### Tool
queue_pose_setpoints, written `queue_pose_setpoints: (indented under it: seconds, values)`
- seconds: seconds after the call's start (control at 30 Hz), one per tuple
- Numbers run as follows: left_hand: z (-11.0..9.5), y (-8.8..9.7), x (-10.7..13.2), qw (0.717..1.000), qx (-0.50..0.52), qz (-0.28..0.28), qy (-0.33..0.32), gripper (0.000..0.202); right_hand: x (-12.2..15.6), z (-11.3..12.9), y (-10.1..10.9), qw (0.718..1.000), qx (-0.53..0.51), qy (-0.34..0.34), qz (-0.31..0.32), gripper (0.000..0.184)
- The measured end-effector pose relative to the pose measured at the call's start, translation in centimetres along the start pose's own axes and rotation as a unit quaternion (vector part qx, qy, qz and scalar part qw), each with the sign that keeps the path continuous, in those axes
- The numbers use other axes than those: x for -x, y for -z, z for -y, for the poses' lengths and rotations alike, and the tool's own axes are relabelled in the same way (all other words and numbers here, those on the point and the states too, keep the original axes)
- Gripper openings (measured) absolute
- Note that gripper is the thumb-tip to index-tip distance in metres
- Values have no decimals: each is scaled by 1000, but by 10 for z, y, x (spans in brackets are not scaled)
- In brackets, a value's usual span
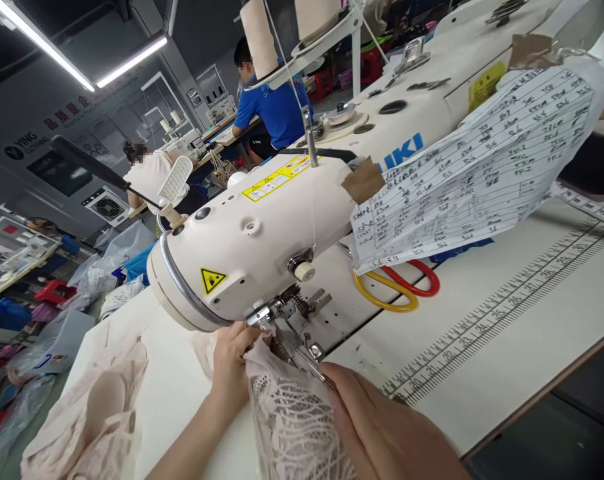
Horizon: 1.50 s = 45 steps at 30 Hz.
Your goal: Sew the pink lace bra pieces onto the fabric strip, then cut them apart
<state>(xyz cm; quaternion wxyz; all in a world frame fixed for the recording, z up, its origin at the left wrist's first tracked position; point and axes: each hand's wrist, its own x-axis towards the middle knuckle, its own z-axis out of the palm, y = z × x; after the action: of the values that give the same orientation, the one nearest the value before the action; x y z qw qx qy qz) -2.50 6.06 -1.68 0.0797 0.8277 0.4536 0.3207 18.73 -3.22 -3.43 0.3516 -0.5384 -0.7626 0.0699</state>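
Note:
The sewing machine point(262, 240) stands tilted across my view, its needle area above the fabric. My left hand point(233, 360) is closed on the edge of a beige lace fabric piece point(297, 413), close beside the presser foot, with its fingertips partly hidden under the machine head. My right hand point(372, 417) lies along the right side of the lace, its fingers closed around slim metal tweezers point(315, 365) that point toward the needle area. The tweezers' tips are hard to make out among the metal parts. The lace hangs down toward me between both hands.
Beige garment pieces point(99, 413) lie left on the table. Scissors with yellow and red handles point(412, 287) lie behind the machine arm, under a handwritten sheet point(472, 167). A ruler scale point(487, 320) runs along the right. Thread cones point(259, 40) stand above; two people sit beyond.

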Motion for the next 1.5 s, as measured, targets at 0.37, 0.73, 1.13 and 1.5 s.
queue_pose_setpoints:
  seconds: [0.37,0.73,1.13,1.5]
  values:
    - [8,-4,0,998,54,6,32,22,-16,0,-17,999,20,33,2,30]
    - [7,-1,0,999,5,39,9,14,-19,2,-30,993,49,36,-106,37]
    - [10,-3,-2,999,5,31,20,18,-12,-2,-22,999,26,41,-25,33]
    - [15,-5,-1,1000,-18,4,-9,21,-12,-2,-26,998,35,38,-18,30]
